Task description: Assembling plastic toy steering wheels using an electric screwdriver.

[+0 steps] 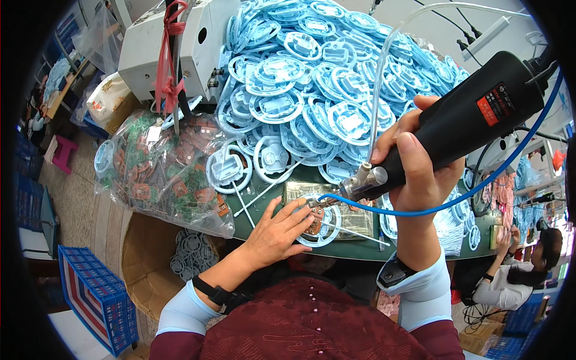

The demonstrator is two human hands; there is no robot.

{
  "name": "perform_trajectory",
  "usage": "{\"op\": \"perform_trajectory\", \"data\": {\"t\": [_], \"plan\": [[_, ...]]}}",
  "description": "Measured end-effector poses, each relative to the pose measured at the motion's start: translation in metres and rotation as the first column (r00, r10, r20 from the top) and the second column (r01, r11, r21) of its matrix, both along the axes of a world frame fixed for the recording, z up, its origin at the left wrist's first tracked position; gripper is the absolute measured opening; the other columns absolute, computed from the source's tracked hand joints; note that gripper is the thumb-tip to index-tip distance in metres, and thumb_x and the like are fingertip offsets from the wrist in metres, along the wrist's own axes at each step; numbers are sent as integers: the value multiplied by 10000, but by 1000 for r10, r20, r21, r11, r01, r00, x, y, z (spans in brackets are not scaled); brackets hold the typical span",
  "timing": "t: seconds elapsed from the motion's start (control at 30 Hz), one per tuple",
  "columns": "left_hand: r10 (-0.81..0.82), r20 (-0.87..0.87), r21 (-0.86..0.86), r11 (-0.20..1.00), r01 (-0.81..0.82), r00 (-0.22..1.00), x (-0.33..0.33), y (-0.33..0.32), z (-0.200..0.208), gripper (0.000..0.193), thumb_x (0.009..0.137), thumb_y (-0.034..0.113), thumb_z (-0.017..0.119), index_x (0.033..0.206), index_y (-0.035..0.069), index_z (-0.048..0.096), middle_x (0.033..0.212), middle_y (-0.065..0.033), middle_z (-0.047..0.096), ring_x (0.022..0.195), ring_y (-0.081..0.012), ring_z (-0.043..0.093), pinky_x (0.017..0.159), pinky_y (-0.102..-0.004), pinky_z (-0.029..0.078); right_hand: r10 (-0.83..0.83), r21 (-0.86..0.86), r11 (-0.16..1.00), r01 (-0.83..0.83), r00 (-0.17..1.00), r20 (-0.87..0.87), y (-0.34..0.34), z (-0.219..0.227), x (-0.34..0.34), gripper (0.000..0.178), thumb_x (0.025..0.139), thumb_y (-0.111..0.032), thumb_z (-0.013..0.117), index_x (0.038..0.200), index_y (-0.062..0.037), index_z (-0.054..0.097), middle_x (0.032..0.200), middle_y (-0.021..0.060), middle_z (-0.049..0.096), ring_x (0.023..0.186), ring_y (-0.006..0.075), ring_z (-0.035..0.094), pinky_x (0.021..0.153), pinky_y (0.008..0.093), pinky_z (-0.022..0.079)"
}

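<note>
My right hand [420, 162] is wrapped round a black power screwdriver [480, 111], with a blue hose and a clear tube joined near its metal nose. Its tip points down at a brown circuit board [314, 224], seated in a light-blue plastic steering-wheel-shaped part [327, 235]. Whether the tip touches a screw is hidden. Across the left side of that part and board lies my left hand [273, 235], open, with fingers stretched out and slightly apart. The part rests on a flat, pale metallic block [357, 223] on the green table.
Light-blue wheel parts [336, 78] are heaped at the back. A clear bag of circuit boards [168, 171] lies left, before a white machine [174, 48]. Below stands a cardboard box [141, 255] of grey-blue parts. Another person [516, 276] works at far right.
</note>
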State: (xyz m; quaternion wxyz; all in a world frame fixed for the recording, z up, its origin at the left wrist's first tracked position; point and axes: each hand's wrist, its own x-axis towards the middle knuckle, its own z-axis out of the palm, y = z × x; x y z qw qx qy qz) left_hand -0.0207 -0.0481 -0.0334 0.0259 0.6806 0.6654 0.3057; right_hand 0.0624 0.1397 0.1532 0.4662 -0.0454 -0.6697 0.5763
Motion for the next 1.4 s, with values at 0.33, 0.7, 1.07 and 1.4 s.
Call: {"op": "perform_trajectory", "data": {"t": [0.33, 0.7, 1.07, 1.4], "plan": [[-8, -17, -1, 1000, 8, 1000, 0, 1, -2, 710, 720, 373, 820, 1309, 73, 562, 1398, -110, 522, 1328, -331, 451, 1104, -566, 289, 16, -36, 999, -16, 1000, -9, 0, -3, -3, 325, 824, 7, 565, 1134, 31, 469, 782, 112, 541, 602, 197, 605, 580, 317, 514], [102, 229, 142, 980, -136, 968, 4, 20, 7, 444, 797, 261, 768, 1148, 37, 614, 1270, -126, 584, 1240, -330, 512, 1026, -499, 367, -37, 57, 998, 39, 998, -47, -4, 27, 4, 465, 848, -69, 600, 1260, 87, 450, 787, 98, 549, 600, 187, 603, 577, 309, 511], [60, 92, 32, 997, -63, 994, -4, 9, 10, 743, 755, 401, 791, 1393, 136, 518, 1477, -126, 455, 1386, -320, 393, 1117, -560, 224, -58, 29, 998, 57, 998, 3, -15, 11, 26, 466, 829, -88, 603, 1244, 64, 456, 787, 98, 506, 580, 202, 580, 535, 325, 499], [27, 80, -34, 999, -24, 996, -2, 11, 3, 753, 743, 409, 801, 1368, 105, 510, 1450, -122, 477, 1397, -307, 386, 1117, -596, 226, -59, 1, 998, 59, 998, 6, -14, 0, 23, 420, 818, -65, 593, 1205, 39, 466, 767, 97, 510, 580, 204, 584, 547, 313, 490]]}}
